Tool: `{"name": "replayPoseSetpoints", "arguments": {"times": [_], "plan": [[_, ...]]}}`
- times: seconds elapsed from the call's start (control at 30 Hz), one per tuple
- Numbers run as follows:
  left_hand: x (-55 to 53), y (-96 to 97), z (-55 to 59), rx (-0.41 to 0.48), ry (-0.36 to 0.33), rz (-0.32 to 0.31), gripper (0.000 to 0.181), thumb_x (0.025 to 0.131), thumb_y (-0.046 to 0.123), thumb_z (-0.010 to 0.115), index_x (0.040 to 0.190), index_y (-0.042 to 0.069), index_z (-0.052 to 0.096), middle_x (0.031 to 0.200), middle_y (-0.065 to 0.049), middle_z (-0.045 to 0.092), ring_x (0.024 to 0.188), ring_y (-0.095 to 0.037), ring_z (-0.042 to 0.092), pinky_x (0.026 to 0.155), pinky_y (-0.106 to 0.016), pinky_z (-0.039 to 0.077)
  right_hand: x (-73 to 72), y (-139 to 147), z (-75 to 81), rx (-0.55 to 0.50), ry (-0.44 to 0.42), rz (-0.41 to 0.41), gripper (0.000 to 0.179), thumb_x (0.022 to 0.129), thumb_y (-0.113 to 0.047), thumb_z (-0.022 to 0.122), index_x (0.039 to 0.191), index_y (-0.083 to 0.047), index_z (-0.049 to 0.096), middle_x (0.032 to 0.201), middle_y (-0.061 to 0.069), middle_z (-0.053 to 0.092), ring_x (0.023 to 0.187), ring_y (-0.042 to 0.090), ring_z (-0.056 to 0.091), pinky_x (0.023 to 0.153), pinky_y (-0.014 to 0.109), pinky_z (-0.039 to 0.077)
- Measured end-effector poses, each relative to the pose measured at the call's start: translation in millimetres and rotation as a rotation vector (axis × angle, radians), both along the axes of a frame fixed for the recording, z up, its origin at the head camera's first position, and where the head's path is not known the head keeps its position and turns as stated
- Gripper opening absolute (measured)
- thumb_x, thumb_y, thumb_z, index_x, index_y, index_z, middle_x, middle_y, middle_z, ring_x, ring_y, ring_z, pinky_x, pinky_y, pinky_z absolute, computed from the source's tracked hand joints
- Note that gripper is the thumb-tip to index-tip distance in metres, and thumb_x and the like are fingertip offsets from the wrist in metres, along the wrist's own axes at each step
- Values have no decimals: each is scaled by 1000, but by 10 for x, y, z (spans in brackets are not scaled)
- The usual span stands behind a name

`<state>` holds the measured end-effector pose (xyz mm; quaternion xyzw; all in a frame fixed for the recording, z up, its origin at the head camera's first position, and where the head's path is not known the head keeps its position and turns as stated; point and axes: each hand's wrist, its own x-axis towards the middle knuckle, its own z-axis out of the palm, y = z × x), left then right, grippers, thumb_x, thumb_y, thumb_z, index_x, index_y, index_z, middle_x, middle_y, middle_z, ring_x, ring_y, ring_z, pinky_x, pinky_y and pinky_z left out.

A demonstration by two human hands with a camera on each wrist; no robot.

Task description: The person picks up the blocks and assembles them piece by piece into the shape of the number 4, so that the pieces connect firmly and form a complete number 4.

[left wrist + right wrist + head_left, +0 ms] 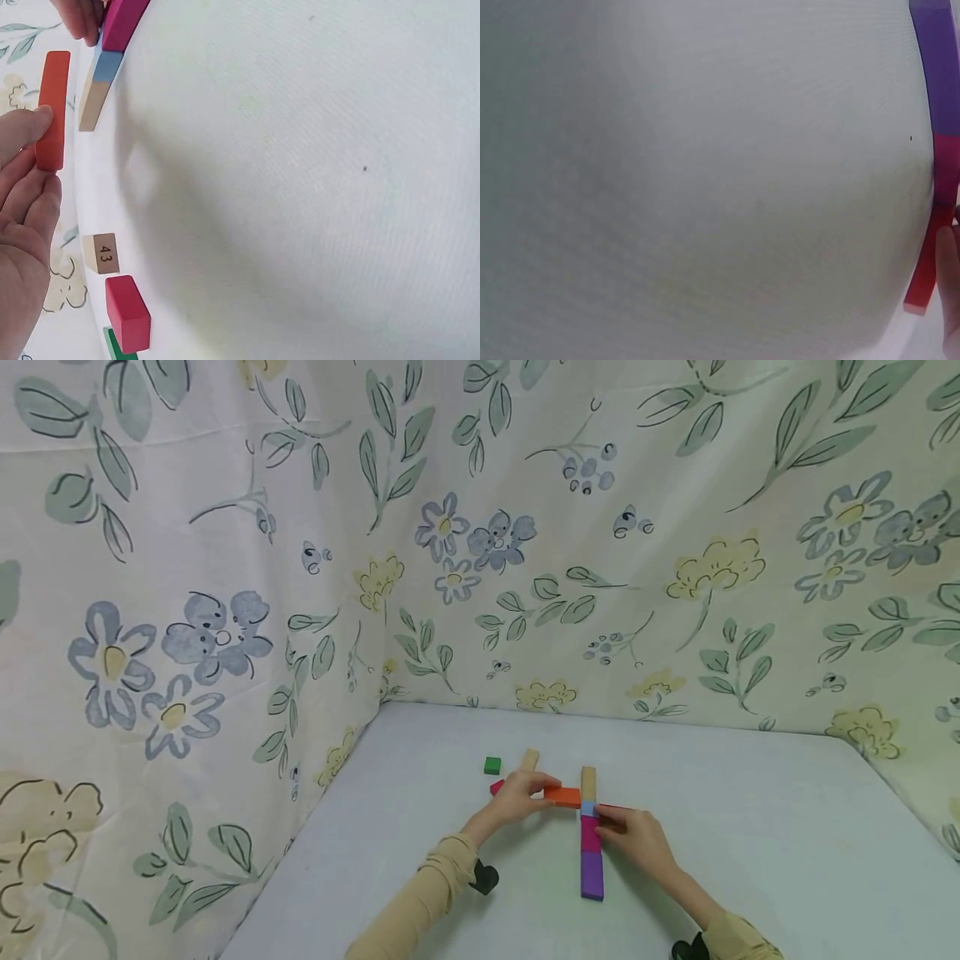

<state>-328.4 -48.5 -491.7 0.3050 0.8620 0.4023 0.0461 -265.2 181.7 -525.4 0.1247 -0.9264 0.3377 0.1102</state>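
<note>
An orange block (pixel 564 797) is pinched between the thumb and fingers of my left hand (pixel 517 797); the left wrist view shows the same orange block (pixel 54 112) upright in that grip. It is right beside a straight row made of a wooden block (pixel 588 781), a light blue block (pixel 108 66), a magenta block (pixel 591 835) and a purple block (pixel 592 878). On the row's other side, my right hand (pixel 641 839) holds a red block (pixel 922 274), with one end against the row near the blue and magenta pieces. My right fingers hide much of the red block in the head view.
Behind my left hand lie a green block (pixel 492 766), a pinkish-red block (pixel 130 315) and a plain wooden block (pixel 103 253) marked 43. All rest on a white-covered table (pixel 750 827). Floral cloth (pixel 600 543) hangs along the table's back and left sides.
</note>
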Motion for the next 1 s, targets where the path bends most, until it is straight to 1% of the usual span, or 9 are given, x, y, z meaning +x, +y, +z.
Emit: {"name": "replayPoseSetpoints", "arguments": {"times": [0.13,0.33,0.57,0.63,0.7,0.8,1.0], "plan": [[-12,12,-44,-3,-19,-2,32,88,4,65,120,2,64,120,-8,67,116,-20,60,98,-25,48,-10,3,-3,0,-11,-8,34,77,-8,76,111,-2,70,104,13,72,88,22,70,74,32,57],[-33,36,-99,6,-23,-2,31,87,4,66,118,3,65,119,-8,67,116,-19,61,98,-23,47,-3,0,7,-15,-10,-4,34,77,-8,76,110,-2,70,104,14,72,87,22,70,73,31,57],[-36,46,-111,12,-51,17,32,87,3,65,119,1,64,119,-9,67,116,-20,60,98,-25,48,-1,0,19,-11,-11,-4,34,77,-9,76,110,-3,70,104,12,72,87,21,70,73,29,57],[-36,43,-114,5,-47,18,33,87,2,65,119,1,64,120,-9,67,116,-20,60,99,-25,48,-2,0,19,-13,-9,1,34,77,-9,76,111,-2,70,104,12,72,88,22,70,74,30,57],[-38,41,-125,-3,-29,14,32,86,1,66,118,0,64,118,-9,67,115,-20,60,98,-25,48,-2,2,22,-14,-5,0,34,77,-9,76,110,-3,70,104,12,72,88,22,70,74,31,57],[-39,39,-136,-6,-28,10,33,85,0,66,118,0,64,118,-10,67,115,-20,61,98,-25,48,-5,6,22,-7,1,-1,34,77,-9,76,110,-3,70,104,12,72,89,22,70,75,32,57],[-47,40,-181,7,-56,18,34,84,-1,66,118,0,64,118,-9,67,116,-20,60,98,-25,48,-7,1,15,-7,-10,-7,34,77,-10,76,110,-3,70,104,12,72,90,22,70,75,32,57]]}}
